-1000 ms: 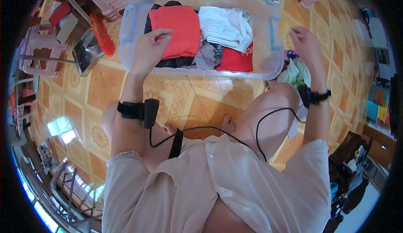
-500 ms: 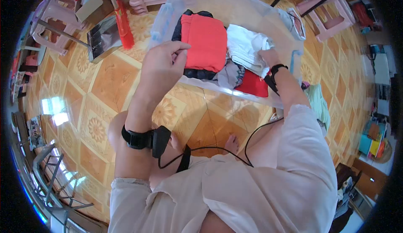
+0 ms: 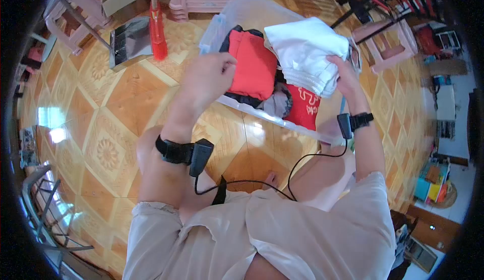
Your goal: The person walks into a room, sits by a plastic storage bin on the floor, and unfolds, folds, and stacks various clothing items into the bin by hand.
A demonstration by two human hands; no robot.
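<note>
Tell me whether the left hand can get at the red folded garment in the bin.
Likely yes: the left hand is beside the red folded garment, and most of the garment's top lies uncovered.

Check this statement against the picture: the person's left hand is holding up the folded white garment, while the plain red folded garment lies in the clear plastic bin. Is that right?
No, the hand is wrong: the head view shows the right hand holding up the folded white garment. The plain red folded garment does lie in the clear plastic bin.
</note>
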